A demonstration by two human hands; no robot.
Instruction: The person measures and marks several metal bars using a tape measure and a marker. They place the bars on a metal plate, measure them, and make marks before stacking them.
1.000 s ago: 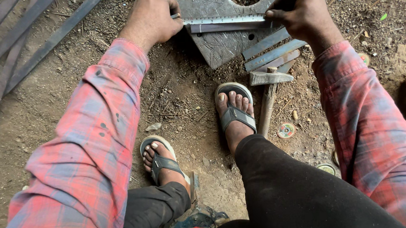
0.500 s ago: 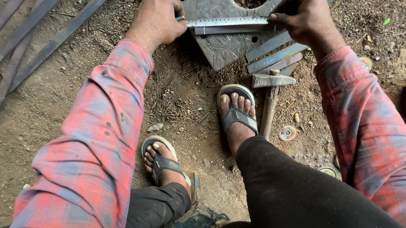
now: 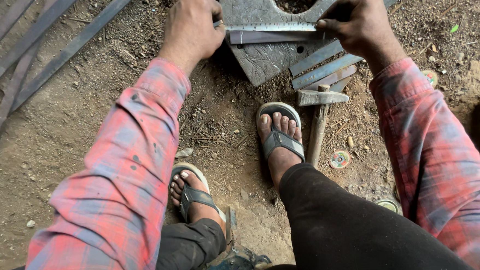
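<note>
A steel ruler lies across a flat metal strip on the grey steel plate, at twelve o'clock from the person's feet, so a measuring or marking step looks to be set up and in hand. The left hand, at eleven o'clock, is curled over the left end of the ruler and strip, pinning them down; whether the fingers wrap fully round either piece cannot be told, since the knuckles hide them. The right hand, at one o'clock, presses its fingertips on the right end of the ruler, holding it rather than gripping it; something dark may sit under the palm, but it is too hidden to name. As a judgement, the ruler seems aligned along the strip's upper edge, while no fresh scribed line or cut shows on the strip, so the marking itself is likely not yet done. Several more flat bars lie just beside the plate at one o'clock, apparently stock not yet handled. A hammer rests untouched near the right sandalled foot, and long steel lengths lie well apart at ten o'clock on the dirt ground.
</note>
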